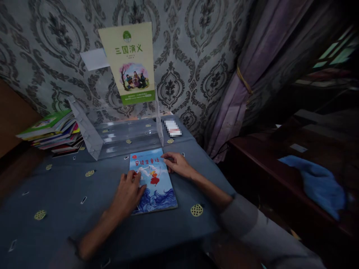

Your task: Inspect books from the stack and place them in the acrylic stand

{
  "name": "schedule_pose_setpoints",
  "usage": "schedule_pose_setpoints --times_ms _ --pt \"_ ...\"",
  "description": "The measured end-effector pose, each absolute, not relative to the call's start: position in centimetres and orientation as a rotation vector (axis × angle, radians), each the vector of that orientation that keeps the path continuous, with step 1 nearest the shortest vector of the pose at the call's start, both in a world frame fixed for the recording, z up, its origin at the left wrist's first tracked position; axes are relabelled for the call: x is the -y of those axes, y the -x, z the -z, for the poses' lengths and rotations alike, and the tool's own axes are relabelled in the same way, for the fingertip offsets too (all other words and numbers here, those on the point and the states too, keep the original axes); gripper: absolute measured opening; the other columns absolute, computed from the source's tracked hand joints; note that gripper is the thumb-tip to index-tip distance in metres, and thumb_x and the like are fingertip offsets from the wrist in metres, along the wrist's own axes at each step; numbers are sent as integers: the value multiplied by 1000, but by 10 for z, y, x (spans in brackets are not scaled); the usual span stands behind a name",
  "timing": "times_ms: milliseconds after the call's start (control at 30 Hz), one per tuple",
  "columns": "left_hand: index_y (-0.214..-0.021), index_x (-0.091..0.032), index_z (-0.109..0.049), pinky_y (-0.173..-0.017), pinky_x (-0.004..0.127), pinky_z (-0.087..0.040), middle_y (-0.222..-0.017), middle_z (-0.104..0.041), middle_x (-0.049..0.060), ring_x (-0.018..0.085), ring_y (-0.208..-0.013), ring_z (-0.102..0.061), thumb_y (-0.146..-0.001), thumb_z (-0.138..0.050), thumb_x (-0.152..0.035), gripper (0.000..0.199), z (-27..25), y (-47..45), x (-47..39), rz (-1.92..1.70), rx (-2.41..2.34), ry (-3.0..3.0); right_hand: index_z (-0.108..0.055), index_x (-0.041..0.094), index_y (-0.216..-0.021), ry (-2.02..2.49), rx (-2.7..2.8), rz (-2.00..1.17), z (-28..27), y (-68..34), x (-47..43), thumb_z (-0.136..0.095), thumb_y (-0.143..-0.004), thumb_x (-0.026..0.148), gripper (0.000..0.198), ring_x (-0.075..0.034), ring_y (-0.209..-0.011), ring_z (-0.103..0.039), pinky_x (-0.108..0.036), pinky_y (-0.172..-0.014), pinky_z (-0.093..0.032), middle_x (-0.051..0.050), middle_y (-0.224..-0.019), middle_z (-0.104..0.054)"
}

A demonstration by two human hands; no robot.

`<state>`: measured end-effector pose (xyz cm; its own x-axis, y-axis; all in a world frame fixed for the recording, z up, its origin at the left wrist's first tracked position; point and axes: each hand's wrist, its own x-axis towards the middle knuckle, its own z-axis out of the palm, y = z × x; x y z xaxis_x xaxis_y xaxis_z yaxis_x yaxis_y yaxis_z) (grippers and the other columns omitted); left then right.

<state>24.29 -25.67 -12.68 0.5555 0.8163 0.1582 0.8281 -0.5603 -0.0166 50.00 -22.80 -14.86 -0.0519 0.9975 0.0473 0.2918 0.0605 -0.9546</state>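
Blue, glossy-looking card covered the thin rectangular paperback book with red lettering and a dark-blue wave design (155,180); it lay flat on the slate-blue patterned tablecloth (92,198), just in front of the clear plastic book stand with stepped bars (131,144). The bare left hand (126,190) rested over the book's left side, thumb and fingers apart on the cover; the bare right hand (178,163) was at its upper right corner, fingertips at the edge, though whether thumb and fingers had closed on the paper could not be told.

By its look the book was light, easy for one hand to lift; the thin cover seemed likely to bend, so a hold at one corner alone might have let the far end sag or the pages fan open; the smooth surface could have slid under dry fingertips. The soundest hold seemed to be at the two long sides, about halfway down, thumbs on top and fingers beneath; a corner tugged hard might have creased. Behind, the tall pale-yellow and green paperback book with a picnic-like picture (134,71) stood upright at the stand.
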Motion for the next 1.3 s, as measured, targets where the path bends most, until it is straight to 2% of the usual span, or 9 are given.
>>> schedule_pose_setpoints --times_ms 133,200,267,333,433,667,900,1167,1300 --pt "-133 -16 -59 -88 43 -53 -128 -60 15 30 -106 -59 -97 -55 -32 39 115 -251 259 83 1456 2681 -69 16 -101 1379 1461 -1042 147 -501 228 -60 -88 24 18 -12 -49 -62 -20 -47 -50 2 -62 -64" --pt "-135 -17 -57 -81 44 -54 -127 -62 15 31 -105 -61 -98 -52 -32 40 106 -254 262 -42 1467 2651 -69 16 -99 1382 1459 -1027 147 -502 228 -59 -87 23 17 -12 -49 -62 -20 -48 -50 3 -56 -61" --pt "-133 -17 -58 -82 48 -53 -125 -64 15 33 -104 -63 -99 -51 -31 38 98 -258 263 -133 1434 2616 -70 16 -96 1397 1454 -992 148 -502 228 -58 -87 22 17 -12 -48 -61 -20 -49 -49 3 -56 -61" --pt "-128 -16 -60 -91 52 -50 -124 -65 15 33 -109 -63 -99 -50 -29 34 95 -262 262 -145 1353 2614 -71 16 -95 1418 1454 -957 150 -503 228 -56 -87 21 17 -12 -49 -62 -21 -50 -49 3 -59 -63" --pt "-127 -15 -60 -101 51 -45 -131 -64 15 31 -119 -60 -99 -50 -29 33 101 -263 253 -62 1281 2666 -71 15 -96 1433 1474 -904 153 -504 228 -55 -87 20 19 -12 -54 -64 -21 -52 -50 0 -67 -68" --pt "-132 -14 -56 -105 47 -45 -139 -59 18 30 -127 -57 -100 -45 -33 38 125 -250 205 242 1453 2619 -75 17 -96 1486 1609 -665 150 -504 231 -56 -87 23 22 -18 -73 -67 -29 -71 -54 -4 -84 -76" --pt "-130 -12 -58 -110 42 -45 -137 -61 15 27 -128 -57 -99 -42 -33 40 142 -239 172 466 1425 2753 -75 19 -99 1396 1672 -563 155 -498 235 -59 -85 17 21 -26 -107 -68 -41 -95 -53 -11 -122 -71" --pt "-128 -10 -61 -112 47 -44 -139 -61 17 29 -128 -57 -99 -41 -35 43 146 -237 161 522 1335 2794 -74 13 -110 1457 1740 -526 160 -497 237 -56 -89 21 29 -28 -119 -65 -43 -102 -51 -18 -132 -65" --pt "-130 -11 -60 -112 47 -44 -139 -61 16 29 -129 -57 -98 -41 -33 43 146 -242 157 522 1283 2827 -74 15 -111 1429 1741 -496 164 -498 236 -58 -89 21 28 -28 -119 -65 -45 -104 -50 -17 -130 -67"
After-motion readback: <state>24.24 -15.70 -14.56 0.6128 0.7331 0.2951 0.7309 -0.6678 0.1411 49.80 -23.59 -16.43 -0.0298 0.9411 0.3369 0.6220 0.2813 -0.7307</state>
